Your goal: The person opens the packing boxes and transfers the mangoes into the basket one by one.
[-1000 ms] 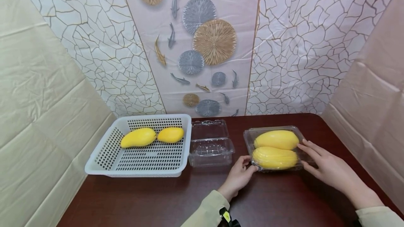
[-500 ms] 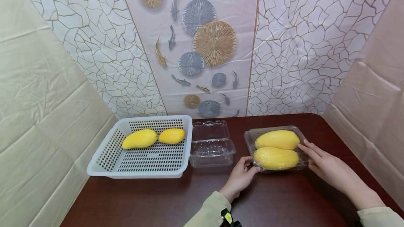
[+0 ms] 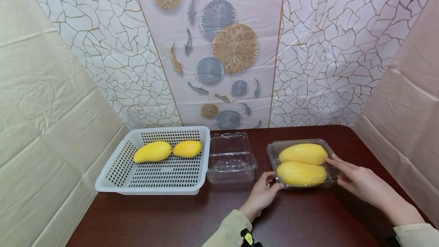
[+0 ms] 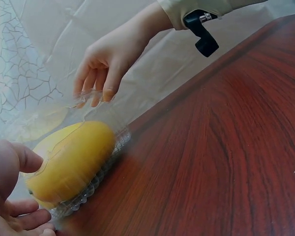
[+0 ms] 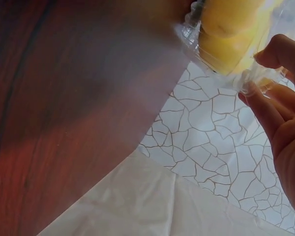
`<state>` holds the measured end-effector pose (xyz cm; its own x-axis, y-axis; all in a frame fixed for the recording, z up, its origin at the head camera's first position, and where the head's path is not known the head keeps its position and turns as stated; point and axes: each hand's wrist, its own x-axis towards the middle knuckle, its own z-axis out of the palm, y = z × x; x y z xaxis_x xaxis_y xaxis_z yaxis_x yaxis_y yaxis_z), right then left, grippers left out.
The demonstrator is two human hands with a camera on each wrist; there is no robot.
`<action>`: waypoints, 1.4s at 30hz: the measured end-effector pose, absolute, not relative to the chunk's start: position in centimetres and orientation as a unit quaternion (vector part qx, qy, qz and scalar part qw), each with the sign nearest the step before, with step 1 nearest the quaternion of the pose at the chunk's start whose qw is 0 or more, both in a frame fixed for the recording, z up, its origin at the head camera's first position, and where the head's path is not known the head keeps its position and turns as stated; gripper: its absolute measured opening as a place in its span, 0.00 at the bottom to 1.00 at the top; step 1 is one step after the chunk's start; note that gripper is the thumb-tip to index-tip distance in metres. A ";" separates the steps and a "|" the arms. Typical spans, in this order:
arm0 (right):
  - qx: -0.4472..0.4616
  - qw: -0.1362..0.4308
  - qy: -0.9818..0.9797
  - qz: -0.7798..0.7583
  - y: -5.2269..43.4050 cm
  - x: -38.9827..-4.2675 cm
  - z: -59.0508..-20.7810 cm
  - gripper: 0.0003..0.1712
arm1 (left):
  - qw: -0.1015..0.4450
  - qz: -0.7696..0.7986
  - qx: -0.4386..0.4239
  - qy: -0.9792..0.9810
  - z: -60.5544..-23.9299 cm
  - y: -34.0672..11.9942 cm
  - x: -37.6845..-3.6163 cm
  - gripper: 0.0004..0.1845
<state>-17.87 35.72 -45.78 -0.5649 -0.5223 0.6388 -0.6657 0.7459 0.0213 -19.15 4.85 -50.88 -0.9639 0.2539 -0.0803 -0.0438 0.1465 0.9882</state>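
Note:
At the right of the table, a clear plastic clamshell box point(image 3: 272, 151) holds two large yellow mangoes, one point(image 3: 303, 154) behind the other point(image 3: 302, 174). My left hand point(image 3: 262, 193) grips its near left corner, thumb on the upper edge and the other fingers lower at the side. On the opposite side, my right hand point(image 3: 363, 182) pinches the box's right edge. In the right wrist view the thumb and fingers of that right hand point(image 5: 285, 98) meet the clear rim. The left wrist view shows the near mango point(image 4: 76, 160) through the plastic, low over the bumpy base.
A white perforated basket point(image 3: 103, 178) stands at the left with two smaller mangoes point(image 3: 153, 151) point(image 3: 187, 149) in it. Beside it, a second clamshell box point(image 3: 231, 174) sits with its lid raised. Patterned cloth point(image 3: 308, 68) walls the dark red table point(image 3: 219, 220) behind.
My right thumb has drawn back from the box's near right side to its right edge, and the fingers there have settled. My left hand keeps its place at the corner.

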 end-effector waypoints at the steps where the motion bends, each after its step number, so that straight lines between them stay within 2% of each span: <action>1: 0.338 0.318 -0.878 0.113 35.7 -17.9 -45.7 0.40 | 0.116 0.649 0.071 0.749 -50.8 4.8 -19.2 0.24; 5: 0.332 0.297 -0.888 0.116 35.8 -18.1 -45.4 0.42 | 0.118 0.649 0.068 0.748 -50.8 4.8 -19.3 0.24; 8: 0.328 0.268 -0.898 0.120 35.9 -18.2 -44.8 0.28 | 0.120 0.650 0.063 0.748 -50.8 4.9 -19.3 0.24; 9: 0.326 0.259 -0.901 0.120 35.9 -18.2 -44.6 0.26 | 0.122 0.651 0.061 0.747 -50.8 4.9 -19.3 0.24; 13: 0.320 0.230 -0.912 0.115 36.0 -18.3 -43.8 0.42 | 0.127 0.650 0.058 0.747 -50.7 4.9 -19.3 0.24; 30: 0.308 0.179 -0.928 0.115 35.7 -18.8 -42.3 0.36 | 0.121 0.653 0.061 0.745 -50.7 4.9 -19.4 0.24; 42: 0.248 0.132 -0.949 0.144 36.2 -17.9 -41.1 0.37 | 0.114 0.660 0.072 0.739 -50.9 4.8 -19.5 0.22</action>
